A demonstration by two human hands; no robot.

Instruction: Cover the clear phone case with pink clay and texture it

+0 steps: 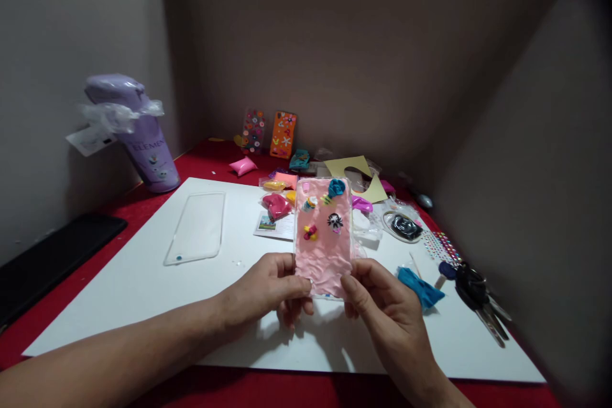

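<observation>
Bench (239, 389): red-covered, with a white board (143, 287) on top.
Pink phone case (322, 220): held above the board, fingers of the left hand (268, 284) and right hand (394, 312) grasping its lower corners.
Decoration: seemingly well along; coating (325, 261) spread, ornaments (335, 222) across the upper half.
Lower half: rippled coating, no ornaments.
Clear phone case (198, 227): lying uncoated.

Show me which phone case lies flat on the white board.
The plain translucent rectangular case. The pink textured case is in the left hand and right hand; the orange decorated case and clear decorated case stand upright.
</observation>
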